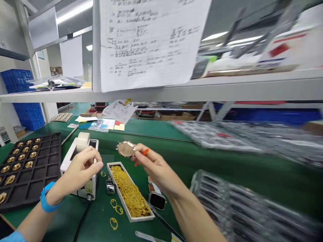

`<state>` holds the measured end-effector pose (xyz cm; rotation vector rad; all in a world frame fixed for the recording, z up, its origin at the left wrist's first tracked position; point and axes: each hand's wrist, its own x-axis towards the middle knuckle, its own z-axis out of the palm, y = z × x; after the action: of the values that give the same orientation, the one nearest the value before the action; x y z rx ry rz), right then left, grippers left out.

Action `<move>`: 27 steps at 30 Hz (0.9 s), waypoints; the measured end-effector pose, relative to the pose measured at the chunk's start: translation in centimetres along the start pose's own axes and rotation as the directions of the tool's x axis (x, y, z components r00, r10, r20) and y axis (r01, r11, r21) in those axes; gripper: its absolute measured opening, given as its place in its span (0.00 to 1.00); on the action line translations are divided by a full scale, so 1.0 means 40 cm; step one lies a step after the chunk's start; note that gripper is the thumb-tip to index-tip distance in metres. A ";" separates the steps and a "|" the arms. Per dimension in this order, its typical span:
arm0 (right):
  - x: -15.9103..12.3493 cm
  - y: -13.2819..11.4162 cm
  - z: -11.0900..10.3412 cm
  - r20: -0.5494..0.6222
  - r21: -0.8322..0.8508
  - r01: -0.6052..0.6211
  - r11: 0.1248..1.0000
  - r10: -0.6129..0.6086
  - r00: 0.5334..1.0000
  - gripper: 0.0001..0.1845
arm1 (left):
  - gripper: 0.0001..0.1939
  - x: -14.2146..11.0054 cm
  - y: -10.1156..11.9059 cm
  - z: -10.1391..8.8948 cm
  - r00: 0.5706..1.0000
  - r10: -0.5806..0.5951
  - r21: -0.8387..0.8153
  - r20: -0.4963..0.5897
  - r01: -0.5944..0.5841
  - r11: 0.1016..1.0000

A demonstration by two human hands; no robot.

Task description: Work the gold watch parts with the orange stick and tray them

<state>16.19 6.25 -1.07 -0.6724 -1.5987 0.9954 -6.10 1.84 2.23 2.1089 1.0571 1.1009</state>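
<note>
- Right hand [151, 159] pinching gold-toned watch case [126, 149] by its edge; case at hand's 10 o'clock.
- Left hand [84, 163] loosely curled, overlapping white machine [66, 162]; cannot tell whether it holds anything.
- From case: white tray [142, 219] of yellow rings [130, 188], 6 o'clock; black tray [41, 191], 9 o'clock.

No legible txt on my feed. I see handwritten lines on the hanging sheet [151, 43], too blurry to read; printing on the wht pack [280, 50], upper R, smeared; marks on the watch case [126, 149] in the R hand [151, 161] & label [88, 185] on the wht machine [67, 162] too sm.
</note>
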 end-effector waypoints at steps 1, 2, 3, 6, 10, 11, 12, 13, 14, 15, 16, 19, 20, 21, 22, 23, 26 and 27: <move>0.001 0.006 -0.002 0.032 0.027 -0.020 0.999 0.019 0.999 0.20 | 0.12 0.011 0.008 0.010 0.999 0.030 -0.060 0.019 -0.029 0.998; 0.001 0.011 -0.002 0.070 0.045 -0.038 0.998 0.035 0.997 0.20 | 0.13 0.021 0.013 0.021 0.998 0.054 -0.107 0.030 -0.051 0.993; 0.000 0.014 -0.002 0.111 0.057 -0.053 0.997 0.046 0.993 0.20 | 0.14 0.030 0.015 0.032 0.997 0.068 -0.140 0.029 -0.063 0.988; -0.004 0.013 0.004 0.210 0.095 -0.095 0.991 0.073 0.975 0.19 | 0.14 0.050 0.010 0.055 0.998 0.063 -0.181 0.005 -0.061 0.982; -0.013 -0.004 0.017 0.285 0.136 -0.117 0.984 0.074 0.956 0.19 | 0.13 0.058 -0.004 0.059 0.998 0.061 -0.179 0.030 -0.054 0.982; -0.016 -0.008 0.019 0.296 0.134 -0.115 0.984 0.071 0.952 0.19 | 0.13 0.057 -0.006 0.057 0.998 0.059 -0.181 0.037 -0.051 0.982; -0.018 -0.012 0.021 0.305 0.133 -0.113 0.985 0.068 0.950 0.19 | 0.13 0.057 -0.007 0.055 0.997 0.057 -0.187 0.043 -0.048 0.981; -0.020 -0.015 0.023 0.311 0.133 -0.110 0.985 0.064 0.948 0.18 | 0.13 0.055 -0.008 0.054 0.997 0.052 -0.196 0.051 -0.042 0.980; -0.022 -0.017 0.023 0.314 0.134 -0.109 0.985 0.062 0.947 0.18 | 0.13 0.054 -0.009 0.052 0.997 0.050 -0.207 0.059 -0.037 0.978; -0.023 -0.019 0.024 0.314 0.135 -0.107 0.985 0.060 0.948 0.18 | 0.13 0.053 -0.008 0.051 0.997 0.050 -0.216 0.063 -0.035 0.976; -0.024 -0.020 0.024 0.314 0.136 -0.105 0.985 0.058 0.948 0.18 | 0.13 0.052 -0.007 0.051 0.997 0.049 -0.223 0.067 -0.033 0.974; -0.026 -0.023 0.025 0.299 0.136 -0.101 0.986 0.056 0.953 0.19 | 0.13 0.049 -0.002 0.050 0.996 0.043 -0.233 0.082 -0.022 0.972; -0.027 -0.024 0.025 0.295 0.137 -0.100 0.985 0.056 0.954 0.19 | 0.13 0.048 0.000 0.050 0.995 0.040 -0.235 0.087 -0.019 0.972; -0.027 -0.026 0.026 0.294 0.140 -0.099 0.985 0.054 0.954 0.19 | 0.13 0.046 0.001 0.050 0.995 0.039 -0.236 0.088 -0.017 0.972; -0.027 -0.027 0.026 0.296 0.141 -0.099 0.985 0.053 0.954 0.19 | 0.13 0.045 0.003 0.050 0.995 0.040 -0.237 0.087 -0.019 0.971; -0.027 -0.028 0.027 0.296 0.142 -0.097 0.985 0.051 0.954 0.19 | 0.12 0.044 0.004 0.051 0.996 0.043 -0.236 0.083 -0.022 0.972; -0.027 -0.031 0.028 0.291 0.134 -0.094 0.987 0.052 0.955 0.19 | 0.12 0.042 0.005 0.051 0.997 0.047 -0.228 0.069 -0.030 0.973; -0.027 -0.031 0.028 0.288 0.130 -0.099 0.987 0.058 0.956 0.19 | 0.12 0.042 0.004 0.051 0.997 0.048 -0.225 0.066 -0.032 0.974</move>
<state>15.49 4.45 -0.59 -0.5143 -1.7373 1.2994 -3.71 2.94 1.97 1.9815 0.8200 1.1007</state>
